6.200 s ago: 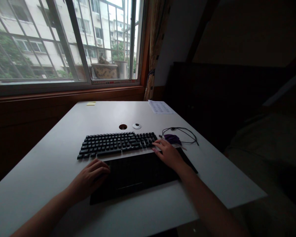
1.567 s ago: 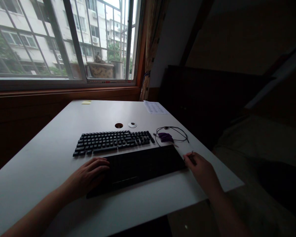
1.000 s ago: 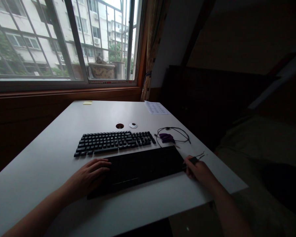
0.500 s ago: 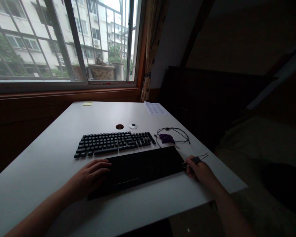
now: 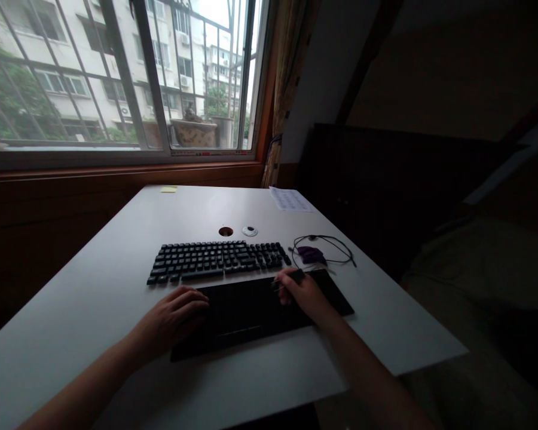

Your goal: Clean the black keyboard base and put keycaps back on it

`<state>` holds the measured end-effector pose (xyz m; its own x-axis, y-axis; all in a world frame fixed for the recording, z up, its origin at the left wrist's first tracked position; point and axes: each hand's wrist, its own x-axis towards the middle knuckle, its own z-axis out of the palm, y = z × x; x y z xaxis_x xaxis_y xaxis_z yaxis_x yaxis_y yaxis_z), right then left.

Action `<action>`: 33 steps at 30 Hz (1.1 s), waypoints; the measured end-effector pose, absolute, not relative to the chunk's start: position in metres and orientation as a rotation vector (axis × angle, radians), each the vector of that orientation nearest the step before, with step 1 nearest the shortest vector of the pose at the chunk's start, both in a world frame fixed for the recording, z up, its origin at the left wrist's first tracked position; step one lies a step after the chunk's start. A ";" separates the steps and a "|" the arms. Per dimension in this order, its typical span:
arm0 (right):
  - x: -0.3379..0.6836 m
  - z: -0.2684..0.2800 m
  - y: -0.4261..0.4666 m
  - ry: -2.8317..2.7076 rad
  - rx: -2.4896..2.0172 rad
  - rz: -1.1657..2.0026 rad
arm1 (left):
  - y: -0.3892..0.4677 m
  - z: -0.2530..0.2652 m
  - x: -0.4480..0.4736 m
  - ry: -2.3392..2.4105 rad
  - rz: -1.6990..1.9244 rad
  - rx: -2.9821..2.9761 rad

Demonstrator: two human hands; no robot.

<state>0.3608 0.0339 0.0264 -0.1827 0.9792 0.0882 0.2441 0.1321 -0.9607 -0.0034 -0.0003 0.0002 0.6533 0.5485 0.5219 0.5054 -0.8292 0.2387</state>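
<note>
A flat black board [image 5: 246, 298], shaped like a keyboard body, lies slightly slanted on the white table; its surface is too dark to make out. My left hand [image 5: 183, 304] rests on the board's left end, fingers laid together over the top, thumb hidden. Over the board's right half, my right hand [image 5: 298, 292] is closed round a wire keycap puller [image 5: 299, 275] with a dark handle; thin wire ends stick out on either side. Behind the board, black keycaps [image 5: 219, 261] lie in rows like a keyboard layout.
A coiled black cable [image 5: 336, 239] and a purple cloth-like item [image 5: 311, 255] lie right of the keycaps. Farther back are a round hole [image 5: 226, 231], a white ring-shaped cover [image 5: 250, 230], a printed sheet [image 5: 291, 200] and a yellow note [image 5: 168, 189]. A window stands beyond the table.
My right hand has moved left with the keycap puller, from beside the board's right edge to over its surface. My left hand stays on the board's left end. The view has shifted slightly.
</note>
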 end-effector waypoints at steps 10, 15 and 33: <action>0.249 0.022 0.047 -1.709 -0.880 1.412 | -0.001 -0.002 -0.003 1.027 1.219 2.612; 0.231 0.016 0.040 -1.696 -0.861 1.431 | -0.001 -0.002 -0.002 1.075 1.268 2.451; 0.225 0.008 0.033 -1.622 -0.865 1.448 | -0.002 0.003 0.009 1.059 1.272 2.352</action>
